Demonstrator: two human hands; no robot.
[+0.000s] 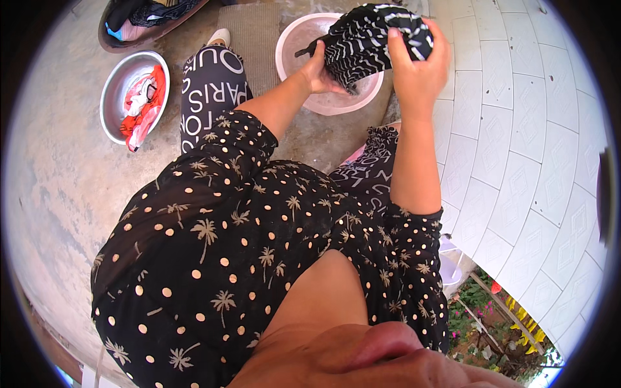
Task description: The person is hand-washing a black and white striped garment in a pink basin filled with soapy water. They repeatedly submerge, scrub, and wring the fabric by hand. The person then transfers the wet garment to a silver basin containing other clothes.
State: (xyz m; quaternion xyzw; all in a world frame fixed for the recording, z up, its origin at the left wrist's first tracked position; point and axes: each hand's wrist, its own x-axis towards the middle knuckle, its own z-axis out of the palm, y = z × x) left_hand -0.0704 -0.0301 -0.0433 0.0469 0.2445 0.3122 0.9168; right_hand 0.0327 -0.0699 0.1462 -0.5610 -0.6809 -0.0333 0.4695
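Note:
A bunched black cloth with white stripes [361, 48] is stretched between my two hands. My left hand [320, 72] grips its lower left end, thumb raised and fingers underneath. At the upper right, my right hand [424, 68] clasps the bundled end, with the thumb in front and the other fingers partly hidden behind. Below the cloth, a pink plastic basin [335, 107] rests on the wet concrete floor between my feet. The cloth covers much of its right side, and I cannot tell how much water is inside.
To the left stands a metal basin [107, 109] with red and white clothes [144, 104]. Behind it, a larger dark tub [107, 44] holds dark garments. A ribbed mat [250, 46] lies near my left shoe [220, 37]. A white tiled wall [514, 111] rises close on the right.

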